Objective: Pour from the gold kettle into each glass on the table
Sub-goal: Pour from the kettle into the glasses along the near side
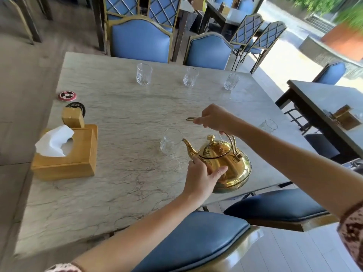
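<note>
Polished brass-gold metal makes up the gold kettle [222, 163], which hangs tilted just above the near right part of the counter [121, 114], its spout tip at the rim of the nearest glass [170, 142]. It looks rigid, smooth and probably slippery, and likely weighty if full, so the arched handle is the sensible hold. The right hand [216, 119] is clenched around the top of that handle, while the left hand [202, 177] is pressed open-fingered against the kettle's near side, steadying the tilt rather than gripping. The glasses are thin, clear and fragile-looking; three stand in a row along the far edge [144, 74] [190, 77] [231, 81] and one sits at the right edge [268, 125], all well apart. Whether any holds liquid I cannot tell. Hard, veined stone forms the counter, unforgiving to a knocked glass. A wooden tissue box [66, 152] sits at the left. Blue padded chairs [140, 40] surround it in a bright, open dining room.
</note>
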